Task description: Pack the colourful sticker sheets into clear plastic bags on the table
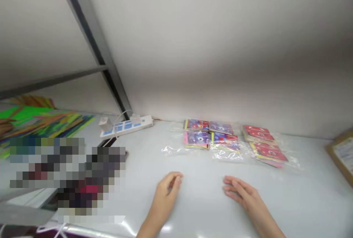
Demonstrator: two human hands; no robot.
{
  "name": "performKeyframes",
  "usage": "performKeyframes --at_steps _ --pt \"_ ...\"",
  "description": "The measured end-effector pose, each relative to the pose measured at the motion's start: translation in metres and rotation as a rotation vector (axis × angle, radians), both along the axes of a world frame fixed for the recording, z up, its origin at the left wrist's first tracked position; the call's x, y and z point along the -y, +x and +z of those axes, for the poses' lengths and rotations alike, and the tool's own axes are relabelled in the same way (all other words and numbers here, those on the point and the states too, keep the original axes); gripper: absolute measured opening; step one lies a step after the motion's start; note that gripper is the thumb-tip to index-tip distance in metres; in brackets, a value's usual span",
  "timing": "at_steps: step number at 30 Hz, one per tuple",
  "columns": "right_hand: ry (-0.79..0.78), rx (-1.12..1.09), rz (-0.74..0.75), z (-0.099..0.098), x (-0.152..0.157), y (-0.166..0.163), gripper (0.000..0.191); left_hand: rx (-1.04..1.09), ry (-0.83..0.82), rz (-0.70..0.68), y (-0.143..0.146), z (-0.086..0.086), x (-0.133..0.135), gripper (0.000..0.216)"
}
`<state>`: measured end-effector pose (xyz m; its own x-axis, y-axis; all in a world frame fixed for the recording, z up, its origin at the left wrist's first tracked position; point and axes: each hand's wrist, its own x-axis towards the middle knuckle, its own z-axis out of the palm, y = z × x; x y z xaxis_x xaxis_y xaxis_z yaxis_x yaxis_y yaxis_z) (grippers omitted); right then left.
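Note:
My left hand [166, 193] hovers over or rests on the white table [201, 201], fingers loosely curved and a gap showing between thumb and index finger. To its right, my right hand [246, 195] has its fingers slightly apart, with nothing in it. Beyond both hands lie several clear plastic packets of colourful cards. Purple packets [199, 139] and a red-and-blue packet [224, 140] sit in the middle, while red packets [268, 151] are on the right. Neither hand touches them. Slight blur softens the fingers.
A white power strip [128, 126] with plugged-in adapters and a cable lies at the back left. Part of a cardboard box [342, 153] stands at the right edge. At far left, another person's hand [5, 126] is beside colourful strips [63, 120]. A pixelated patch hides the left side.

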<state>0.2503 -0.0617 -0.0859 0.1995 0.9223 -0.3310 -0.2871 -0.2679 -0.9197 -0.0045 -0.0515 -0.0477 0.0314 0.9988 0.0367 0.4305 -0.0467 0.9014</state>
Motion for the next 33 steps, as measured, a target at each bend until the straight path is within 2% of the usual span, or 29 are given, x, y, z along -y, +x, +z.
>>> performKeyframes --at_steps 3,9,16,23,33 --pt "0.035 -0.013 0.037 0.002 -0.025 -0.015 0.035 -0.025 0.036 -0.023 0.000 0.000 0.001 0.026" --pt "0.146 0.016 0.019 0.003 -0.063 -0.013 0.036 -0.094 0.058 -0.088 -0.001 -0.001 -0.001 0.027" --pt "0.161 0.119 0.034 0.007 -0.066 -0.017 0.039 -0.142 0.106 -0.154 0.001 -0.005 -0.022 0.024" --pt "0.156 0.093 0.021 -0.001 -0.076 -0.015 0.037 -0.142 0.181 -0.179 0.014 -0.010 -0.046 0.024" --pt "0.121 -0.001 0.004 -0.007 -0.076 -0.007 0.038 -0.196 0.252 -0.237 0.011 -0.008 -0.049 0.025"
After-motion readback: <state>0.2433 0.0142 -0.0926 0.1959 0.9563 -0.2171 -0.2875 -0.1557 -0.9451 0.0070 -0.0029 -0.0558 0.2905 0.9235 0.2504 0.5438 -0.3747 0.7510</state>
